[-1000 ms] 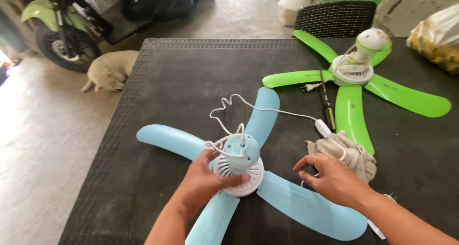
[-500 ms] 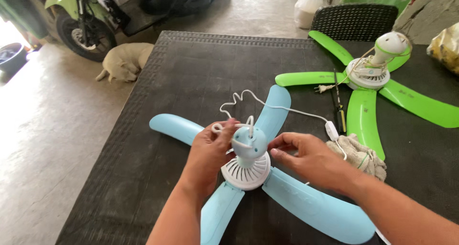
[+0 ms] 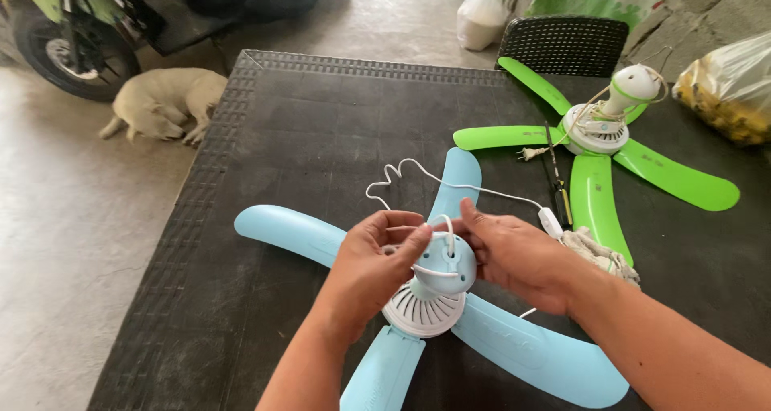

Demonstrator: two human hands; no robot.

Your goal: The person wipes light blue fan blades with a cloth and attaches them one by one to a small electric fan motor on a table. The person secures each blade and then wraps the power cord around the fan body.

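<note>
Dog, pale and curled on the concrete floor, lies far to the upper left of the left hand, beside the front wheel of a motorcycle. Left hand, fingers curled, pinches the white cord with thumb and forefinger at the top of the blue fan; its palm rests against the left side of the fan's blue dome. The fan lies on the dark textured bench directly between the two hands, its white slotted motor housing just below the fingertips and its pale blue blades spreading outward past both wrists. Beyond the left hand the cord runs up in loose loops, then trails rightward to a small inline switch just past the right hand's knuckles. Right hand, fingers bent, grips the right side of the blue dome, its thumb tip nearly meeting the left hand's fingertips at the cord. A crumpled beige rag sits just beyond the right hand, touching a blade of the green fan, which lies farther to the upper right with a screwdriver beside it. A black woven chair stands behind the bench, and a clear plastic bag of yellow contents occupies the far right edge.
</note>
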